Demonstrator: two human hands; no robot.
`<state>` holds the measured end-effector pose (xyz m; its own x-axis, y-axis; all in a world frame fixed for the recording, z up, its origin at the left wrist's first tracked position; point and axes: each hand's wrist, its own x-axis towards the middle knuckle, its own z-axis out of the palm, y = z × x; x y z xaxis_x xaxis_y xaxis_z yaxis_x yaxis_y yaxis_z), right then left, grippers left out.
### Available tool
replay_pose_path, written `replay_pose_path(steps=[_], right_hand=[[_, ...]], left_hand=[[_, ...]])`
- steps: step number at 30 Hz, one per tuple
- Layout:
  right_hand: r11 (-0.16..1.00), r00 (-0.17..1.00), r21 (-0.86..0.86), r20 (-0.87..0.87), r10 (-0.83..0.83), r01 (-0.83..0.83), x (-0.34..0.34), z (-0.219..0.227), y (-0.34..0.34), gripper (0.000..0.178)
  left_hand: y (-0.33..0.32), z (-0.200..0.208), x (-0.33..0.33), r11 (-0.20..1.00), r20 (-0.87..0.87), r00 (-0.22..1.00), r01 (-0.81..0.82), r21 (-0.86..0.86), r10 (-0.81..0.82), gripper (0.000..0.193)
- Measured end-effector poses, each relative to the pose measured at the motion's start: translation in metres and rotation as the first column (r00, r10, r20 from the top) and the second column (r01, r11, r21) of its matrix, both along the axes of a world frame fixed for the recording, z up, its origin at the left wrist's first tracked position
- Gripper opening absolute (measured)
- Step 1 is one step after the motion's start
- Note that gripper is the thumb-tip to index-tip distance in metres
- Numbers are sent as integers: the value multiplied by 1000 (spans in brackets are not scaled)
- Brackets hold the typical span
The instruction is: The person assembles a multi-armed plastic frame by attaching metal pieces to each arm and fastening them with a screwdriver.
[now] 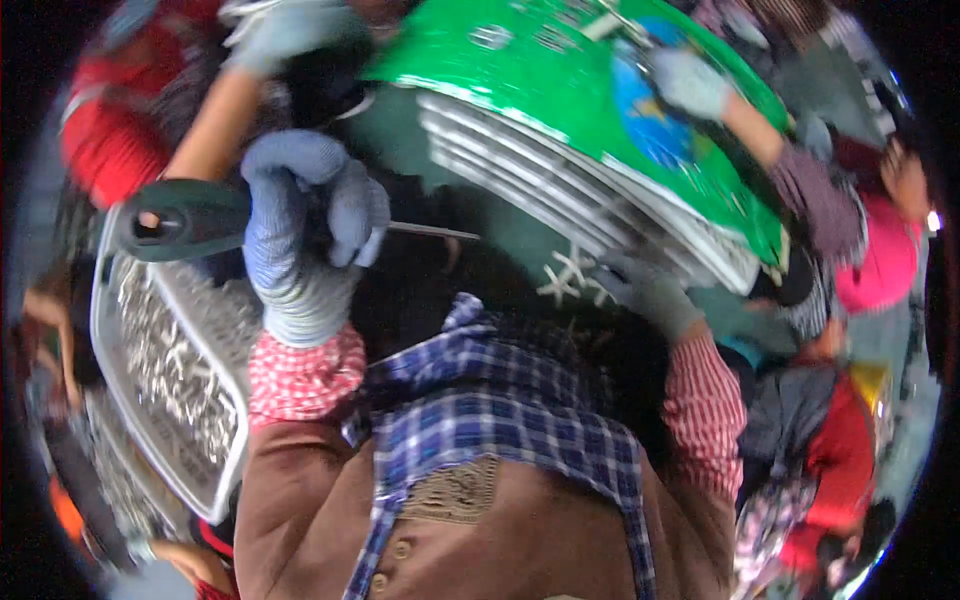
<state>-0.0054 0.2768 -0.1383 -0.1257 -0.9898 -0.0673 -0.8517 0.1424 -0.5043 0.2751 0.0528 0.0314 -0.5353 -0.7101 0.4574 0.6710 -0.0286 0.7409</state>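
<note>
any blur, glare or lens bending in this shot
Head view: highlights glint on the green plastic sheet; the gloved right hand looks blurred, the gloved left hand somewhat clearer; fisheye distortion shows toward the black rim.

We see a brown top (580, 530) with round, pale buttons (403, 548) and a coarse, ribbed tan patch (455, 490) at the chest. Over it we find a navy apron (500, 405) in white-lined plaid. Red-and-white sleeve covers (305, 375) wrap the forearms, and we note a blue-grey left glove (275, 235) with a paler ribbed cuff (310, 305), plus a grey right glove (645, 290), blurred.
</note>
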Motion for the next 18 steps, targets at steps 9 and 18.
replay_pose_path(steps=[9, 18], right_hand=[[797, 936, 500, -269, -229, 338, -34, -140, 63, 38], [561, 854, 695, -149, -499, 449, 1, -201, 11, 57]], left_hand=[[6, 0, -158, 882, 743, 630, 456, -118, -226, 32], [-11, -42, -188, 911, 709, 656, 410, -45, -260, 27]])
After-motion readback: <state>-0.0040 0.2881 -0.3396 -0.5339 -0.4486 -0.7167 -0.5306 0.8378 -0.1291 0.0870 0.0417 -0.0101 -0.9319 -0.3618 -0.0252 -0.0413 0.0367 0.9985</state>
